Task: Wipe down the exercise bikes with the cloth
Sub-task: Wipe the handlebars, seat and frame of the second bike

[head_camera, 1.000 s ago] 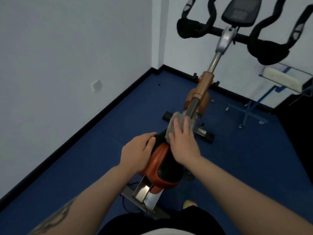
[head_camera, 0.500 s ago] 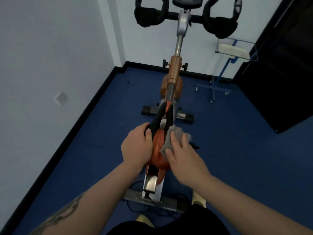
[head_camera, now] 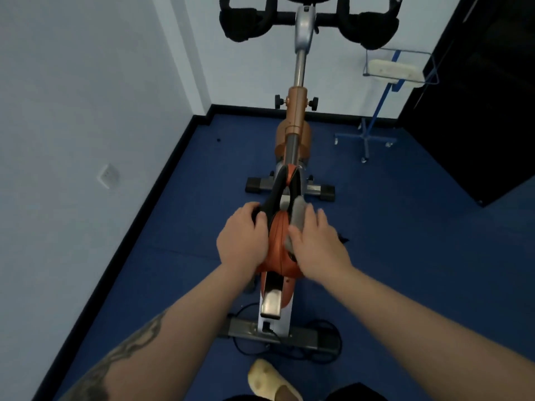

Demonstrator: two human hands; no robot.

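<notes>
An exercise bike (head_camera: 295,120) with a copper-orange frame stands in front of me, its black handlebars at the top of the view. Its orange and black saddle (head_camera: 279,238) is just below me. My left hand (head_camera: 241,238) grips the saddle's left edge, fingers curled over the black rim. My right hand (head_camera: 317,244) presses a grey cloth (head_camera: 298,214) flat against the saddle's right side, fingers extended. Most of the cloth lies hidden under that hand.
White walls close the left and back sides, meeting at a corner. A blue wheeled stand (head_camera: 373,123) holding a white tray stands at the right, beside a black cabinet (head_camera: 477,111). Black cables (head_camera: 304,354) loop on the blue floor by the bike's rear foot. My yellow slipper (head_camera: 269,380) shows below.
My view has swung to face straight along the bike. My right hand with the cloth has slid from the saddle's nose back along its right side. The left hand keeps its grip.
</notes>
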